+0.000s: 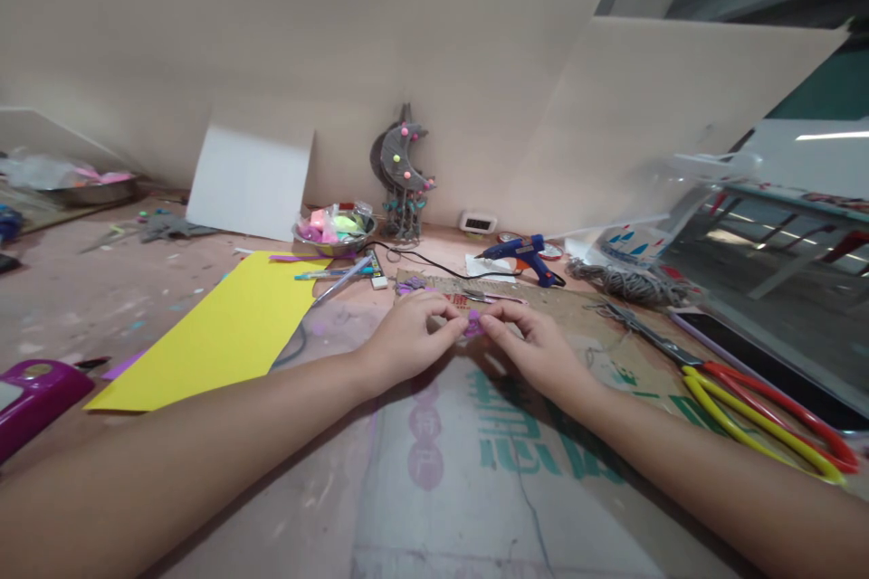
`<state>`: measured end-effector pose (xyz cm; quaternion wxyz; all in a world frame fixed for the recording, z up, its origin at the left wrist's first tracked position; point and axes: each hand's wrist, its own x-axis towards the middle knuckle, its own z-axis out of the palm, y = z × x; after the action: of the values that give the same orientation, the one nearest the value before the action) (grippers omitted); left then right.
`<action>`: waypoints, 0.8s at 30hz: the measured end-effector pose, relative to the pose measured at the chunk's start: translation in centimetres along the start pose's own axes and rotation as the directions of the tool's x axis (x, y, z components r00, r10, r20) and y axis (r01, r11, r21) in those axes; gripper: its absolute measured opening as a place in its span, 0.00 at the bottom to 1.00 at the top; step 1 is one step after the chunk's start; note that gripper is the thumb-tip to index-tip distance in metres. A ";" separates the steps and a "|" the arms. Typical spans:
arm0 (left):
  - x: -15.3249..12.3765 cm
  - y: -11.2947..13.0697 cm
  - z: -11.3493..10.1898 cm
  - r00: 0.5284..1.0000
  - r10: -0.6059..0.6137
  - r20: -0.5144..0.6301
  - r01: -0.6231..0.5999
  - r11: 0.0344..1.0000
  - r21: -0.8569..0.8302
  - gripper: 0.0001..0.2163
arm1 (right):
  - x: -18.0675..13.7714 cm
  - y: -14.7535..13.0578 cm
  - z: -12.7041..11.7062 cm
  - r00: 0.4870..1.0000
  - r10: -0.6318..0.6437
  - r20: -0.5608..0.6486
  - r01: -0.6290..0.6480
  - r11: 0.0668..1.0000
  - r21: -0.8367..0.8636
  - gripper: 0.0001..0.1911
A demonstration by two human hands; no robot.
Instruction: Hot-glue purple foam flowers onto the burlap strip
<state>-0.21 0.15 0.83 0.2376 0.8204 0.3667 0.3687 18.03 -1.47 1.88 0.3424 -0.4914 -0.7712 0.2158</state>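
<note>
Between my two hands is a small purple piece, too small to tell what it is made of. My left hand pinches its left side with thumb and forefinger. On the other side, my right hand grips it the same way. Both hands are just above a flattened cardboard sheet printed with green and red characters. Behind the fingers lie a slim pointed tool, perhaps tweezers, and some purple and grey scraps.
Yellow card and pens lie left. A blue glue gun, grey yarn, scissors and a phone are right. Against the wall stand a grey moon ornament, a white board and a bowl.
</note>
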 end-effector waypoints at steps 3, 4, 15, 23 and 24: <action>0.0 -0.2 0.1 1.000 0.023 0.019 -0.023 1.000 -0.014 0.14 | 0.0 0.1 0.1 1.000 0.015 -0.025 -0.015 1.000 0.019 0.12; 0.1 -0.3 0.1 0.999 0.026 0.023 -0.026 1.000 -0.015 0.15 | 0.0 0.2 0.2 0.999 0.019 -0.038 -0.018 1.000 0.021 0.12; -0.2 -0.1 0.3 0.993 -0.029 0.114 0.033 0.999 -0.033 0.13 | -0.1 0.0 0.0 0.991 -0.031 -0.129 0.018 0.995 -0.099 0.12; -0.3 0.1 0.5 0.979 -0.072 0.188 0.100 0.985 -0.141 0.13 | -0.1 -0.3 0.2 0.989 -0.075 -0.126 0.064 0.994 -0.090 0.10; -0.3 0.1 0.5 0.977 -0.078 0.198 0.110 0.982 -0.156 0.13 | -0.1 -0.3 0.2 0.989 -0.077 -0.125 0.066 0.994 -0.089 0.10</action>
<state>0.08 -0.21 0.50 0.3564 0.8110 0.3488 0.3060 17.76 -1.71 1.89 0.3777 -0.4901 -0.7732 0.1386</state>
